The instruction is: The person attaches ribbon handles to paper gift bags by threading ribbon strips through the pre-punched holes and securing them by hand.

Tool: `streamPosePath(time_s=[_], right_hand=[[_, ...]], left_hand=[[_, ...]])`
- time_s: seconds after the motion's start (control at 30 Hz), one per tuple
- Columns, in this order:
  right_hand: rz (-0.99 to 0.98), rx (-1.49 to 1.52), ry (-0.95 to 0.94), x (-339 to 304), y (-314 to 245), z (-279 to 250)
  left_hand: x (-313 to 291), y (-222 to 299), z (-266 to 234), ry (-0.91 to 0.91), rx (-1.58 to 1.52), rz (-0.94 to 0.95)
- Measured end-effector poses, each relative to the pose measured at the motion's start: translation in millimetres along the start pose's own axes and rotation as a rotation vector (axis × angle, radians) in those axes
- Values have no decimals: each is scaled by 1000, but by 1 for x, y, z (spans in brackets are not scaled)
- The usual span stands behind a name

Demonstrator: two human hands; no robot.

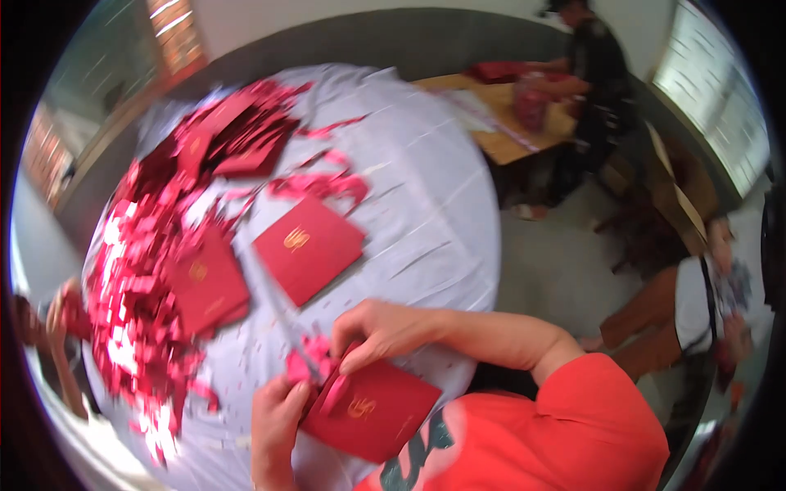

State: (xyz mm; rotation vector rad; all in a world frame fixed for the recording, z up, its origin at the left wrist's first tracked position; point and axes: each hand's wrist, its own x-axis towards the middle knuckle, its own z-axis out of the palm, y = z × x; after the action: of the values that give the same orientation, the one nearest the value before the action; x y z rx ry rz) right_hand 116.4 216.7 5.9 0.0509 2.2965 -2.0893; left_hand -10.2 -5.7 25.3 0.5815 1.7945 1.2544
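The biggest thing before me is a round table [434, 237] under a pale, creased cloth. At its near edge is a person in a red shirt [524, 434]. Past the far right side, a person in dark clothes [604, 74] works at a wooden table [503, 149] with red things on it. At the right edge I see another person in a white top and brown trousers [639, 323]. A great heap of pink ribbons [123, 286] covers the left side of the round table, glaring white where light hits it, and a pile of red folders [221, 135] lies at its far end. 2 red folders lie nearer: the left folder [201, 282] against the heap, the middle folder [309, 252] flat on the cloth, each with a gold emblem. The held folder [393, 417], also red, is at the near edge, just in front of the red shirt. The right hand [377, 331] is closed, thumb and fingers pinching at its upper edge. The left hand [277, 409] grips its left corner. A pink ribbon [334, 396] lies across its cover, below the right thumb, and smaller scraps dot the cloth.
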Motion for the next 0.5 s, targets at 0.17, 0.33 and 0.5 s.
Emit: streamPosePath(time_s=[0.17,0.33,0.5], right_hand=[[79,57,154,-13,0,-8],[116,211,179,1,-1,2],[357,64,24,1,-13,-14]], left_hand=[[18,-5,11,-58,-253,164],[11,-9,8,11,-491,163],[11,-16,7,-53,-341,248]])
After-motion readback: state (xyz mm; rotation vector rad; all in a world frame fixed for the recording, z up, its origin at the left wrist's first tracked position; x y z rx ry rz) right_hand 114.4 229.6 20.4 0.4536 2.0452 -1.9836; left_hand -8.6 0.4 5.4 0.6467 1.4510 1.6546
